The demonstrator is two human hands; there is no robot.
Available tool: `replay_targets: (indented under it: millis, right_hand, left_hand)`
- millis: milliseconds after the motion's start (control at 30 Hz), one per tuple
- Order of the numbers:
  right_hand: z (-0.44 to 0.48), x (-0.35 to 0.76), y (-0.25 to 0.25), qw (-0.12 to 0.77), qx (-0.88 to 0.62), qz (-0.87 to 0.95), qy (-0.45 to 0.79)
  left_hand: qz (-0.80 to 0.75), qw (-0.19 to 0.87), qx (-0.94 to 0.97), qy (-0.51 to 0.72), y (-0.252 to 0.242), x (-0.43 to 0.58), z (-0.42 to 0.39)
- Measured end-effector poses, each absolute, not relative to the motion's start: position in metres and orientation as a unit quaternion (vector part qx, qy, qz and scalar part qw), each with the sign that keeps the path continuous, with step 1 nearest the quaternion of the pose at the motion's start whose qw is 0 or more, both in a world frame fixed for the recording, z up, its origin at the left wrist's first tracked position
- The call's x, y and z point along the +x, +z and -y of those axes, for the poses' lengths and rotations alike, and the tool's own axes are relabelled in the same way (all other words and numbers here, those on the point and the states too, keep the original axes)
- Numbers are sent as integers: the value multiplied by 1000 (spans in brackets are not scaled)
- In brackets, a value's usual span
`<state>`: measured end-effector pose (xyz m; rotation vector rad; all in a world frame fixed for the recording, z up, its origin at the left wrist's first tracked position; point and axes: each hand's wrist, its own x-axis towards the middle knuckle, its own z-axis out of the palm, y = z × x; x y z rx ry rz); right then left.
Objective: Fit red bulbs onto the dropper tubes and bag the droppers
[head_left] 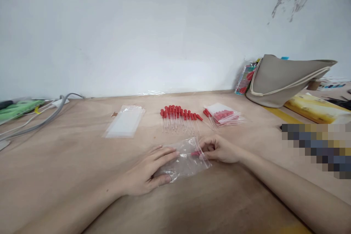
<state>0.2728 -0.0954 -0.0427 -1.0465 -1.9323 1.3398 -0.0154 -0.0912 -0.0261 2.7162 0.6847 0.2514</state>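
Note:
A clear plastic bag lies flat on the brown surface between my hands, with a red-capped dropper at its right end. My left hand rests on the bag's left part, fingers spread. At the bag's right edge, my right hand pinches the opening near the red cap; its fingertips are partly hidden. Behind the bag stretches a row of red-capped clear droppers. Farther right, filled bags are piled beside a few loose droppers. Flat bags with white inserts are stacked at the left.
A grey drawstring bag leans near the white wall at the right, beside a colourful package and a yellow packet. Grey and white cables and a green item lie at the far left.

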Motion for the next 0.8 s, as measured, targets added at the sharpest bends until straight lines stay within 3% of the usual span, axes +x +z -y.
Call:
replay_targets:
  millis: [200,300,400,500,633,800]
  right_hand:
    - [101,267,-35,243,-360,827,357]
    - [91,276,-29,247,-471,790,304]
    - [71,282,-24,249,-607,745,124]
    - [49,274,-20,155,-664,731,-14]
    - [29,252,-19,40,-736,675,-26]
    - [35,250,-12,68,-742,666,-36]
  left_hand:
    - [-236,171,953,85,-26,-15,91]
    - [-240,193,946,105,-28,-16,91]
    - [-246,220,936,122,-29,-17,91]
    - [-253,233,931,126,-30,-17,92]
    - [-260,241,924,141,-31,-17,93]
    - [-264,249,923,129,-32,-18,92]
